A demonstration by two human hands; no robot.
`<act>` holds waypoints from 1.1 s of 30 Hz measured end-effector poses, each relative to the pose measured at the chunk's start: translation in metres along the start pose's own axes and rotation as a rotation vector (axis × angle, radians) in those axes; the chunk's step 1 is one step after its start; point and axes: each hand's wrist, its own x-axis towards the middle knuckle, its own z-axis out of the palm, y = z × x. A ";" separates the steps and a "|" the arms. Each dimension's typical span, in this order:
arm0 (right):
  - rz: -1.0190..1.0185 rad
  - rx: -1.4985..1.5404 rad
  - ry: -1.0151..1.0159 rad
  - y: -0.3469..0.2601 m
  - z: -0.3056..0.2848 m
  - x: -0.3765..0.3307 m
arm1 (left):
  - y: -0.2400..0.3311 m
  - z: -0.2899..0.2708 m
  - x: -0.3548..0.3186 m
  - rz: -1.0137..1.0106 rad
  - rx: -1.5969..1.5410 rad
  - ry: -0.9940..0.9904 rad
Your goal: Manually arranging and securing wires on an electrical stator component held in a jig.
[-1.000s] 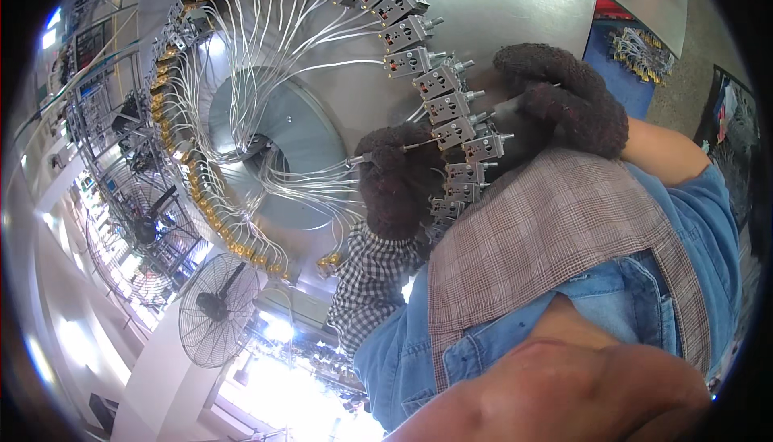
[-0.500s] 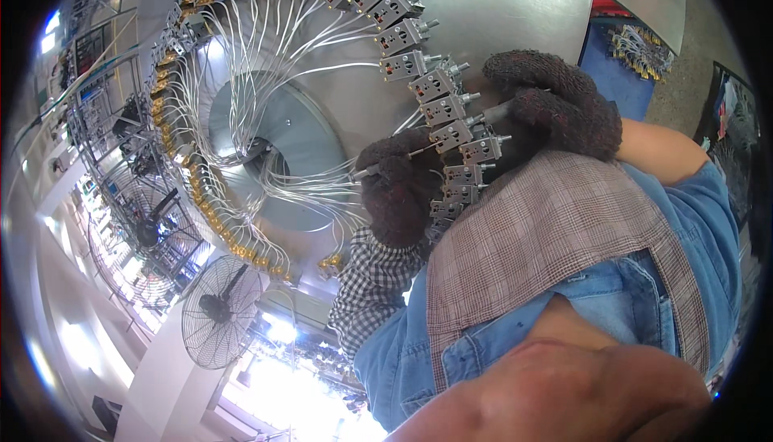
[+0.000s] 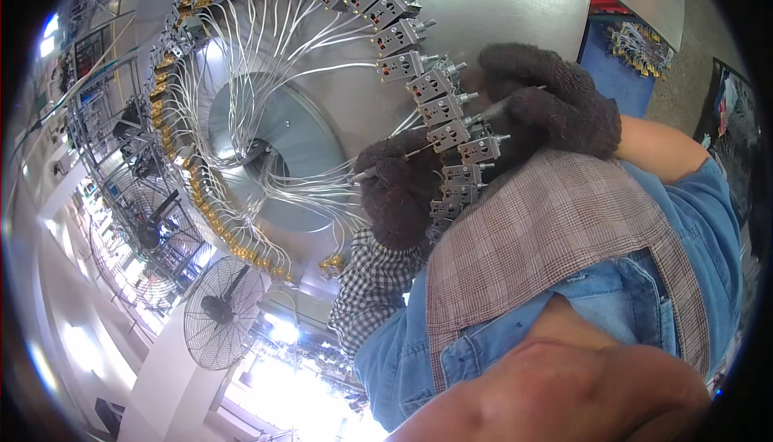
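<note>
Small silvery metal boxes (image 3: 442, 109) with short shafts stand in a curved row along the near right of a round metal table (image 3: 515, 7). My left hand (image 3: 396, 192), in a dark knit glove, is closed around a slim screwdriver-like tool (image 3: 420, 150). Its thin shaft reaches one box in the row, though exact contact is unclear. On the row's other side my right hand (image 3: 564, 108), in a matching glove, is closed around a tapered grey tool (image 3: 496, 109) pointing at the same boxes. Its kind is unclear, and the glove hides its rear part.
White leads (image 3: 310, 188) run from a central hub opening (image 3: 266, 170) to the ring. Brass-coloured parts (image 3: 197, 184) line its left side. A fan (image 3: 217, 309) stands beyond at lower left. More wired brass parts (image 3: 640, 49) lie on a blue surface (image 3: 616, 64) at upper right.
The row of boxes has shifted very slightly left. My right hand and the tapered tool have tilted a little; my left hand stays nearly in place.
</note>
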 end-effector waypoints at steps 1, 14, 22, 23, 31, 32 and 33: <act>-0.044 -0.065 0.004 0.001 -0.002 0.003 | 0.001 0.000 -0.001 -0.015 0.033 -0.016; -0.376 -0.471 0.008 0.013 -0.003 0.006 | 0.009 0.017 0.000 0.086 0.427 0.045; -0.207 -0.270 0.007 0.008 -0.003 0.007 | 0.001 -0.001 0.001 -0.006 0.169 0.057; -0.363 -0.482 -0.025 0.011 -0.005 0.007 | 0.001 -0.001 0.001 0.008 0.153 0.052; 0.207 0.220 -0.012 -0.008 -0.003 0.006 | -0.002 -0.005 0.003 0.059 -0.090 -0.097; 0.159 0.267 0.007 -0.006 -0.001 0.006 | -0.003 -0.008 0.004 0.070 -0.109 -0.199; 0.158 0.268 0.006 -0.006 -0.001 0.006 | -0.004 -0.009 0.002 0.072 -0.108 -0.198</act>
